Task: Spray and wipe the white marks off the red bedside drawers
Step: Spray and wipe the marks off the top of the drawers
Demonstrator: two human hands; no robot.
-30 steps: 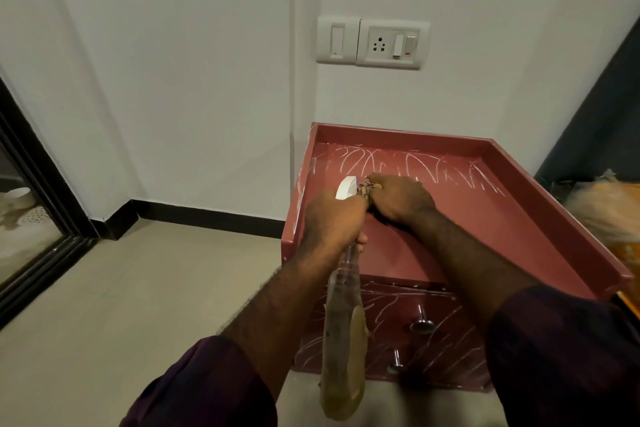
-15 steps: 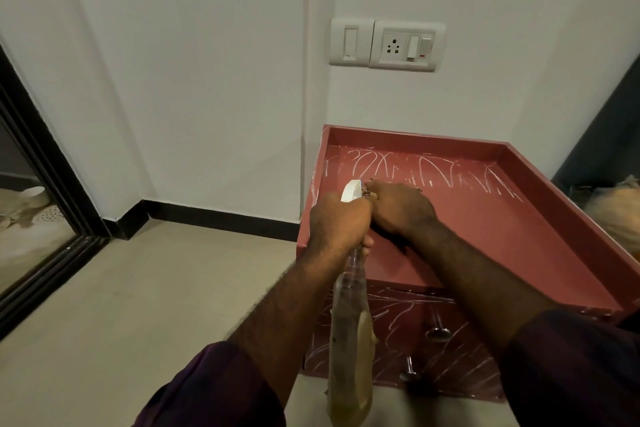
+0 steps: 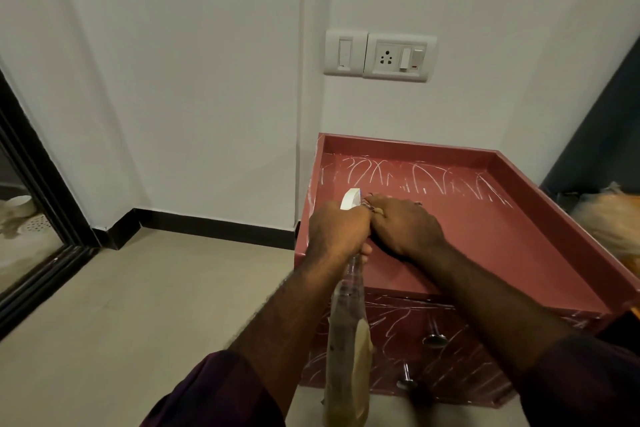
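Nearest to the viewer, two forearms in dark purple sleeves are reaching forward side by side over a beige floor. The left hand, knuckles up, is gripping the neck of a clear spray bottle, fingers wrapped tight around it. The bottle is hanging down in front of the drawers, and yellowish liquid is sitting in its lower part. Its white spray head is poking up past the left hand's knuckles. The right hand is lying palm down just beside it, over the near left part of the top, fingers bunching at the spray head; whether they are holding anything cannot be told.

The red bedside drawers are standing in the right half of the scene against the white wall, with a raised rim running around the top. White marks are looping across the far strip of the top and across the drawer fronts, around two metal knobs. Farther up the wall, a white switch and socket plate is hanging.
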